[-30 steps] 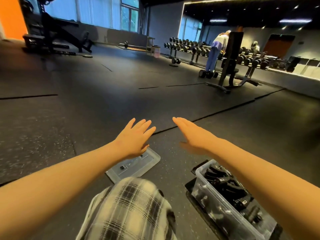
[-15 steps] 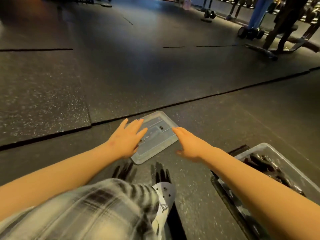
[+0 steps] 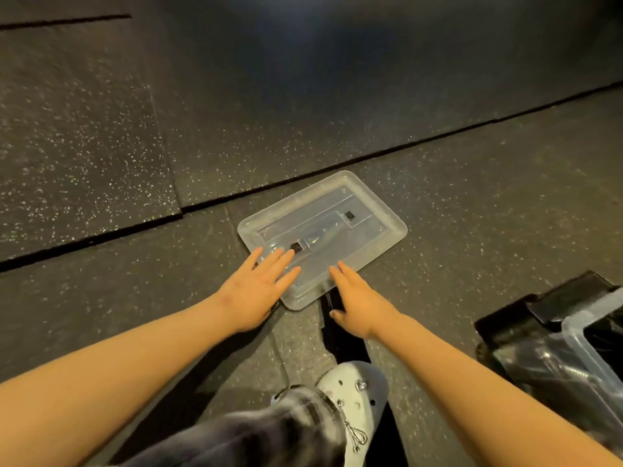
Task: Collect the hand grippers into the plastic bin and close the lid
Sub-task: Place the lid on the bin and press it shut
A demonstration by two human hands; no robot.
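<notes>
A clear plastic lid (image 3: 357, 227) lies flat on the dark rubber floor in front of me. My left hand (image 3: 253, 291) reaches over its near left corner with straight, spread fingers. Just beside the lid's near edge, my right hand (image 3: 357, 305) stretches forward with fingers straight, holding nothing. At the far right edge stands the clear plastic bin (image 3: 583, 345), cut off by the frame, with dark hand grippers (image 3: 539, 358) showing blurred through its wall.
Below my hands are my plaid-clad knee (image 3: 269, 433) and a white clog (image 3: 354, 396). The bin sits on a black mat (image 3: 546, 305). Seams (image 3: 438, 136) run across the speckled floor tiles behind the lid.
The view has tipped down from the gym room to the floor. Both hands have come down onto and beside the lid's near edge.
</notes>
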